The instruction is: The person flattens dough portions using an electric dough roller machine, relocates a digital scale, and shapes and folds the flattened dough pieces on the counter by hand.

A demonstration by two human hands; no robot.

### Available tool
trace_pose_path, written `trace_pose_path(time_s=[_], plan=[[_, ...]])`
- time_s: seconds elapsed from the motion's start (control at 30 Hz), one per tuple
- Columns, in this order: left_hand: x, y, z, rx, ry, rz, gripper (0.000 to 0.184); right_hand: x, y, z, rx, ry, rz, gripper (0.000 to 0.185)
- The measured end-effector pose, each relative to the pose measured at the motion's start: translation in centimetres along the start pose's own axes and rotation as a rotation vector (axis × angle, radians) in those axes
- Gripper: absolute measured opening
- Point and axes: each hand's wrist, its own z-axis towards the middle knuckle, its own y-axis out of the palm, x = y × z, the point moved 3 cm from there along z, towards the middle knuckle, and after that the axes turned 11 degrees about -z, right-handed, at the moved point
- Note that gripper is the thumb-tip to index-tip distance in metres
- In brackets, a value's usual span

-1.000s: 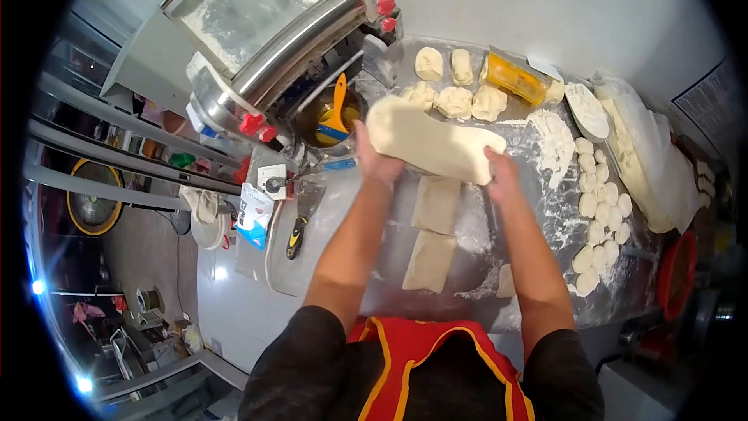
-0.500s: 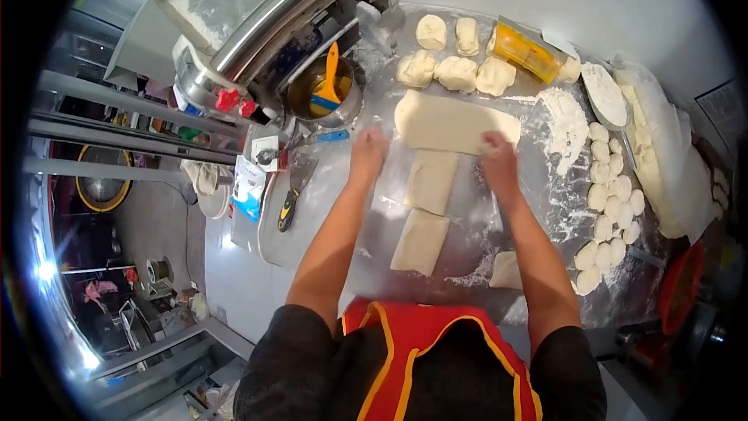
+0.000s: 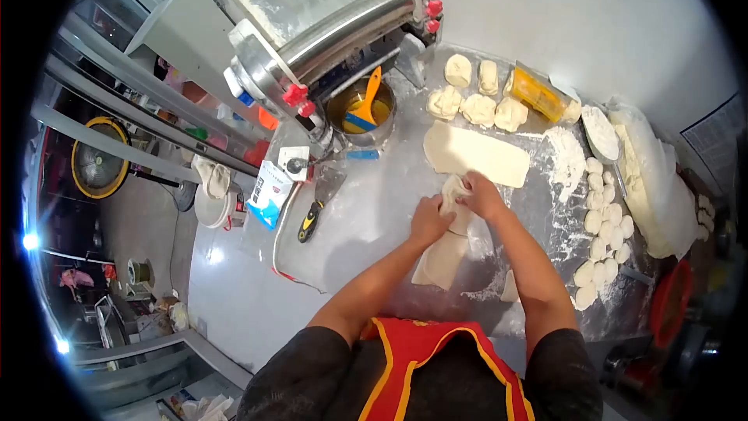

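My left hand (image 3: 432, 221) and my right hand (image 3: 481, 195) are close together over the steel worktop, fingers closed on a piece of dough (image 3: 452, 189). Its far end is lifted and bunched between them; my fingers hide part of it. A large flat dough sheet (image 3: 477, 156) lies just beyond my hands. Nearer to me is another flat dough piece (image 3: 441, 260), its far edge at the held one. The corner of a further dough piece (image 3: 509, 287) shows beside my right forearm.
Dough lumps (image 3: 478, 110) and a yellow container (image 3: 538, 97) line the back. At right are scattered flour (image 3: 565, 160), small dough balls (image 3: 608, 228) and a flour scoop (image 3: 601, 134). At left stand a roller machine (image 3: 343, 23), a pot (image 3: 337, 115) with an orange brush (image 3: 372, 86), and a yellow-black-handled scraper (image 3: 310, 221).
Both hands have come inward from either side of the large sheet and taken hold of the middle dough piece, lifting its far end. The camera view has shifted.
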Motion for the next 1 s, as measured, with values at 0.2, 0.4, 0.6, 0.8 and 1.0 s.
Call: trace_pose_path(time_s=[0.2, 0.4, 0.6, 0.8, 1.0], plan=[[4.2, -4.1, 2.0, -0.141, 0.055, -0.518, 0.034, -1.5, -5.3, -1.9, 0.235, 0.184, 0.264, 0.033], [18.5, -24.1, 5.3, -0.174, 0.503, -0.269, 0.036, -16.2, -15.2, 4.9, 0.448, 0.028, 0.762, 0.026], [27.0, -42.9, 13.8, 0.459, 0.668, 0.097, 0.054, -30.6, -16.6, 14.3, 0.449, -0.129, 1.47, 0.038], [24.2, -45.9, 18.3, 0.458, 0.516, 0.613, 0.058, -27.0, -9.3, 10.5, 0.346, -0.168, 0.988, 0.039], [23.9, -42.3, 19.5, -0.019, 0.737, 0.743, 0.057, -23.0, -7.9, 9.2, 0.315, -0.005, 0.951, 0.034]])
